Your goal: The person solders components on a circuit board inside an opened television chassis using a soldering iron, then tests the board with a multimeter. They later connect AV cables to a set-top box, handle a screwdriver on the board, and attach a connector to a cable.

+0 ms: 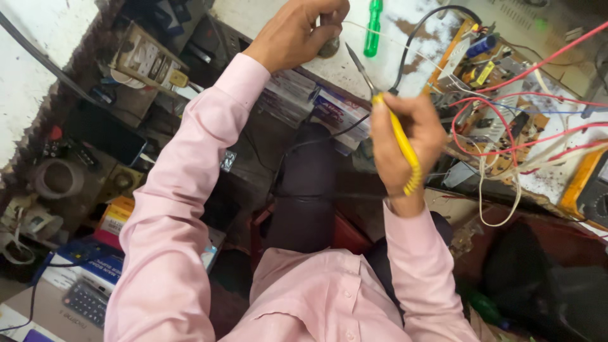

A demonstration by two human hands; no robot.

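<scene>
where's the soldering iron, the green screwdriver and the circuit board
soldering iron point(400, 136), head view, on its yellow handle in the right hand
green screwdriver point(373, 28), head view, on its green handle
circuit board point(491, 69), head view, on its component-covered top

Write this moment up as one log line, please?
left hand: gripping solder spool on bench | right hand: holding yellow soldering iron, tip up | circuit board: right | green screwdriver: untouched
</scene>
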